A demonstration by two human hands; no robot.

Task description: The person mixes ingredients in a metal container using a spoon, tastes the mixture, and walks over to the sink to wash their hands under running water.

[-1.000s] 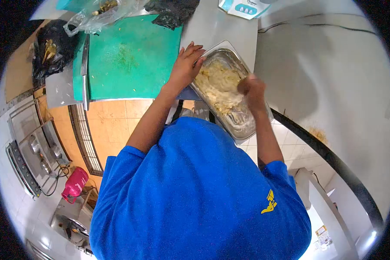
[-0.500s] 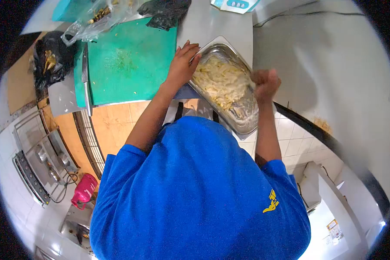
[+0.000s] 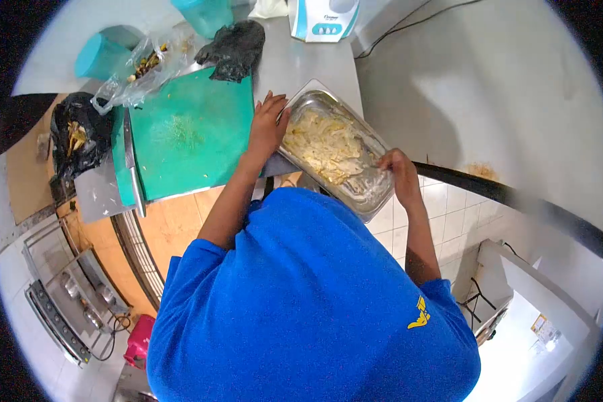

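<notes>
Here, pan (image 3: 345,110) between splayed left hand (image 3: 269,125) and right hand (image 3: 401,171) grasping utensil (image 3: 370,164).

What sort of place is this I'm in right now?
Most likely a kitchen, perhaps a commercial one: a large rectangular green cutting board carries a long silver knife, and beside it a rectangular shiny metal pan holds pale, creamy food.
</notes>
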